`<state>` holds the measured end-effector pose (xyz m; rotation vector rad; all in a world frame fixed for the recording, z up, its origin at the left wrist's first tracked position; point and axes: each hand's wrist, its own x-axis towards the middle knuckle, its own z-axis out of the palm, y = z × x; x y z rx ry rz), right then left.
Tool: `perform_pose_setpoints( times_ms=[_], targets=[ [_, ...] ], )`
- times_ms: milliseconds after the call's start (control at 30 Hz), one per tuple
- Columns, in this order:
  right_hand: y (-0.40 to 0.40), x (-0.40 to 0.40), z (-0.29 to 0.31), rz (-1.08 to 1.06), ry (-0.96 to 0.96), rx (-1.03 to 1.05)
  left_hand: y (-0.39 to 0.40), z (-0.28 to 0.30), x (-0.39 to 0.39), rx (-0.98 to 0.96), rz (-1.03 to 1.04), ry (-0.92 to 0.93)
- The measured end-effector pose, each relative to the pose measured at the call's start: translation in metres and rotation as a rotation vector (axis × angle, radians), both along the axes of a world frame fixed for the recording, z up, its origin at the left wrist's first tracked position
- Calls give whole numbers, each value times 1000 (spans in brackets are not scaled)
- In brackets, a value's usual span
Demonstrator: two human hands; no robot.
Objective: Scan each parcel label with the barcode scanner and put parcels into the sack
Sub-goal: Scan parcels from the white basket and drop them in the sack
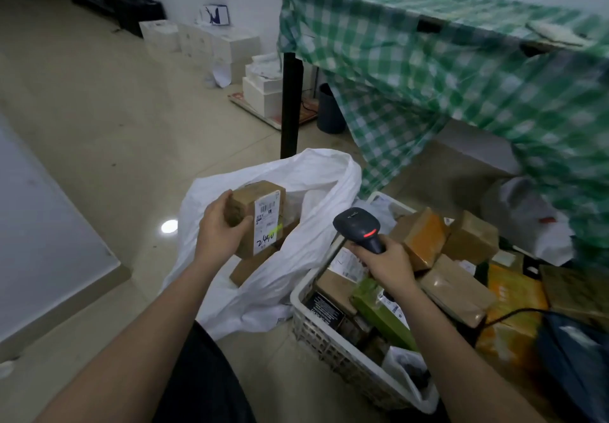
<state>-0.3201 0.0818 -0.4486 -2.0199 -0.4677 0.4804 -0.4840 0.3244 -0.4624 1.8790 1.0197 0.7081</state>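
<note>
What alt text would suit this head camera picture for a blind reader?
A left hand holds a labelled parcel over an open white sack, while the right hand grips a scanner. A white basket of parcels sits at right.

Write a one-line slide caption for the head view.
Left hand holds a labelled parcel over the open white sack; right hand grips the scanner above a basket of parcels.

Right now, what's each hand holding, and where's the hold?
Left hand grips the cardboard parcel by its left end, above the sack. Right hand grips the barcode scanner by its handle.
</note>
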Motion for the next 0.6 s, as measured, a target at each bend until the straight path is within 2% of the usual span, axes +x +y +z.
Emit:
perform_pose_setpoints(
  times_ms=[133,233,367,500,600],
  targets=[
    [19,14,-13,-20,4,-31,32,-23,27,190,-154,161],
    [25,25,-22,-24,27,-25,45,-47,60,131,-343,249],
    [14,34,-28,-58,132,-24,16,-50,85,-80,-335,188],
    [-16,34,-25,-108,172,-21,-26,-50,96,-132,-388,13],
    [-47,31,-26,-158,189,-18,-63,-58,101,-136,-453,-26]
  ],
)
